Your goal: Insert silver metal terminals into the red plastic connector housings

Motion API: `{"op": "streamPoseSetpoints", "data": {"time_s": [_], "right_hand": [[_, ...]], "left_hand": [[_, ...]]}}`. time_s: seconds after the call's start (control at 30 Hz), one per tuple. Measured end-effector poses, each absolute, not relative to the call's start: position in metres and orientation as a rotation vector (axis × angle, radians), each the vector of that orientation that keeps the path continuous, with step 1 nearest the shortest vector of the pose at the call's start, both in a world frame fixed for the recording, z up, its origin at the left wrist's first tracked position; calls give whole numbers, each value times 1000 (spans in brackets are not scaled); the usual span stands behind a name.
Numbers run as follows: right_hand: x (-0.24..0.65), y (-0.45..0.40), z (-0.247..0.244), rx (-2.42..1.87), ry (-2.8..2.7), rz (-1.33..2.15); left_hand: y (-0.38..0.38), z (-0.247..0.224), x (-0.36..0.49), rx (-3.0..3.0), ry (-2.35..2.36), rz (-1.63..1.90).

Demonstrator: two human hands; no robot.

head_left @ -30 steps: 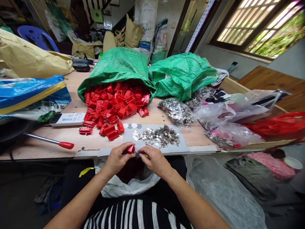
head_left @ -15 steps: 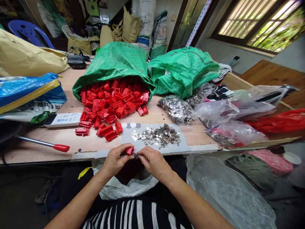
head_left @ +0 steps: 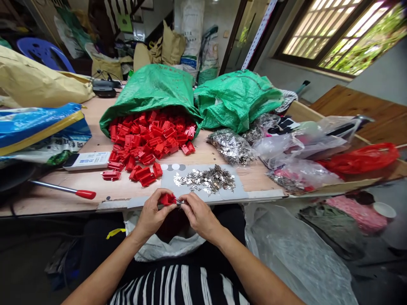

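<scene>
My left hand (head_left: 154,215) grips a small red plastic housing (head_left: 167,199) between thumb and fingers, over the table's front edge. Pinched in my right hand (head_left: 197,216) is a thin metal piece (head_left: 178,201) that meets the housing's right end; most of it is hidden by the fingers. Just beyond the hands, a heap of small shiny metal clips (head_left: 210,179) lies on a grey sheet (head_left: 169,183). More red plastic housings (head_left: 146,140) spill from a green woven sack (head_left: 155,87) onto the table. Below my hands, an open white sack (head_left: 159,251) sits at my lap.
A lever with a red grip (head_left: 85,194) juts in from the left, near a white box (head_left: 89,161). To the right lie a clear bag of metal parts (head_left: 232,146), another green sack (head_left: 238,99) and a drawer-like tray (head_left: 359,186) with plastic bags.
My left hand has turned the red housing, so more of its side shows. The fingers of my right hand have come closer to its end. The whole view has shifted slightly.
</scene>
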State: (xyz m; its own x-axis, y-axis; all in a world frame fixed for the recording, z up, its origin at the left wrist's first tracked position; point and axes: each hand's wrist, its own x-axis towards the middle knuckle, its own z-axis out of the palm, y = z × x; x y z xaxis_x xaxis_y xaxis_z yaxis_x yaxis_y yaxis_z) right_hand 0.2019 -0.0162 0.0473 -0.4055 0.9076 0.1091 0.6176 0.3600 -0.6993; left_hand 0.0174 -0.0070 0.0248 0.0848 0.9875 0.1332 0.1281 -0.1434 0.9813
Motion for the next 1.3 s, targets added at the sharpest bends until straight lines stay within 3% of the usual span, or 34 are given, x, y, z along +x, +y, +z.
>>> {"op": "streamPoseSetpoints", "data": {"time_s": [0.1, 0.2, 0.43, 1.3], "right_hand": [[206, -22, 52, -1215, -2084, 926], [204, -27, 60, -1159, -2105, 1061], [195, -31, 76, -1150, -2182, 1022], [183, -26, 67, -1198, -2239, 698]], "left_hand": [[-18, 37, 23, 1023, 1053, 1317], [-27, 46, 25, 588, 830, 1222], [-39, 53, 28, 101, 676, 1138], [-45, 52, 30, -32, 664, 1157]]}}
